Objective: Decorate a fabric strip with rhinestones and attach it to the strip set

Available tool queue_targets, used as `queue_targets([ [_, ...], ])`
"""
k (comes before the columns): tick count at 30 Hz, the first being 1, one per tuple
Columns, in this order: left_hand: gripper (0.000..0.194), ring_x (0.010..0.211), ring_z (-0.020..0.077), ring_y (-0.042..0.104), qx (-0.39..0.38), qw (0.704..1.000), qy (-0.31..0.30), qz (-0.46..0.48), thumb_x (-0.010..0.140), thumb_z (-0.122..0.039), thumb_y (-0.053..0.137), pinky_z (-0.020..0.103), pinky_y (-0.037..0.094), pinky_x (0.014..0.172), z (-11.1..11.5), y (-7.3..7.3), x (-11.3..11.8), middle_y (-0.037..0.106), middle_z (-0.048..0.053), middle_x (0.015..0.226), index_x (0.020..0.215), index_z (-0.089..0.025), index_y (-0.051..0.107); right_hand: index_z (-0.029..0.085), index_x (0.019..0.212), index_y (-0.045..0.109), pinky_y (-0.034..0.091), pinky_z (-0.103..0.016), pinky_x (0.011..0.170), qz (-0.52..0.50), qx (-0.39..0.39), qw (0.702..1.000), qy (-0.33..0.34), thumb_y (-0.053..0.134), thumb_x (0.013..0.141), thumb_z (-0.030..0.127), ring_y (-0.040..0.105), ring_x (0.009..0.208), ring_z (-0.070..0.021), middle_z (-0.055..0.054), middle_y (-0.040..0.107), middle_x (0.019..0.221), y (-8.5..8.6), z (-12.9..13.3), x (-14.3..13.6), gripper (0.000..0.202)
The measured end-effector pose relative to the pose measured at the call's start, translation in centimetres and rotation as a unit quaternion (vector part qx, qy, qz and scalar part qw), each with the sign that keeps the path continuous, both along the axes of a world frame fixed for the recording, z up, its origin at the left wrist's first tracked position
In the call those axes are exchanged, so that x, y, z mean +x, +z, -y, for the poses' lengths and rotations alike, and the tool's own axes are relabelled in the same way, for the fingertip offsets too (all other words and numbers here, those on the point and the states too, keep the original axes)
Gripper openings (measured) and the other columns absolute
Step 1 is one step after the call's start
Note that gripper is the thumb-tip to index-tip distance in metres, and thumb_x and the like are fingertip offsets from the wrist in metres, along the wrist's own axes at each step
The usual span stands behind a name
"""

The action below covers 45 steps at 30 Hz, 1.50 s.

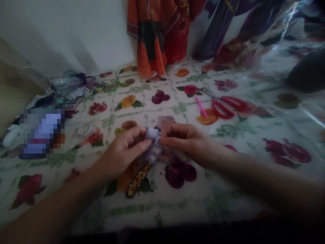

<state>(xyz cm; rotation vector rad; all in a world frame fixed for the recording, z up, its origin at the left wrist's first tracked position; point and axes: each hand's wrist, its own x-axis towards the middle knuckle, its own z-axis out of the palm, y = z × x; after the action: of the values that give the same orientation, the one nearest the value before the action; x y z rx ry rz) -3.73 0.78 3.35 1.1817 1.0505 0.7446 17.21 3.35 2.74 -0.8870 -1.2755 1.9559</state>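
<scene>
My left hand (132, 144) is closed, its thumb and fingers pinching a small pale lilac piece of cloth (151, 133). My right hand (184, 137) pinches the other side of the same piece, thumb against forefinger. Both hands meet low over the middle of the table. Under them hangs or lies a small pale, partly see-through bit (153, 154); its kind is too dim to make out. A dark tapered strip with gold and red dots (138, 181) lies just below, pointing toward me.
Red-handled scissors (225, 105) and a pink stick (201, 107) lie beyond my right hand. A tape roll (84, 130) and a pixelated purple item (43, 134) are at left, with plastic packets (72, 86) behind. Dressed figures (152, 40) stand along the wall on the fruit-patterned tablecloth (93, 206).
</scene>
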Motion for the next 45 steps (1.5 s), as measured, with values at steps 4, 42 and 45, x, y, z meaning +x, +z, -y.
queue_targets([
  [4, 0.011, 0.080, 0.0171, 0.069, 0.002, 1.000, -0.008, -0.007, 0.093, -0.033, 0.063, 0.029, 0.057, 0.077, 0.13, -0.04, -0.01, 0.070, 0.002, 0.089, 0.099, -0.023, 0.064, 0.018, 0.076, 0.063, 0.029, -0.019, 0.038, -0.002, -0.001, 1.000, -0.002, 0.071, 0.084, 0.028, 0.040, 0.041, -0.0042, 0.004, 0.059, 0.060, -0.01, 0.02, 0.01, 0.015],
  [42, 0.013, 0.073, 0.0146, 0.061, 0.004, 1.000, 0.007, -0.024, 0.090, -0.034, 0.064, 0.025, 0.053, 0.065, 0.57, -0.10, 0.43, 0.062, 0.001, 0.084, 0.095, -0.022, 0.064, 0.018, 0.077, 0.058, 0.032, -0.020, 0.042, 0.066, 0.017, 0.998, -0.011, 0.068, 0.085, 0.028, 0.043, 0.047, -0.0058, 0.004, 0.056, 0.061, 0.28, 0.49, -0.24, 0.016],
  [45, 0.014, 0.074, 0.0124, 0.059, 0.007, 0.999, 0.007, -0.032, 0.091, -0.036, 0.065, 0.022, 0.050, 0.064, 0.60, -0.18, 0.39, 0.059, -0.001, 0.085, 0.096, -0.022, 0.064, 0.018, 0.078, 0.059, 0.034, -0.020, 0.044, 0.084, 0.030, 0.996, -0.009, 0.068, 0.085, 0.028, 0.045, 0.049, -0.0064, 0.003, 0.057, 0.062, 0.28, 0.53, -0.20, 0.016],
])
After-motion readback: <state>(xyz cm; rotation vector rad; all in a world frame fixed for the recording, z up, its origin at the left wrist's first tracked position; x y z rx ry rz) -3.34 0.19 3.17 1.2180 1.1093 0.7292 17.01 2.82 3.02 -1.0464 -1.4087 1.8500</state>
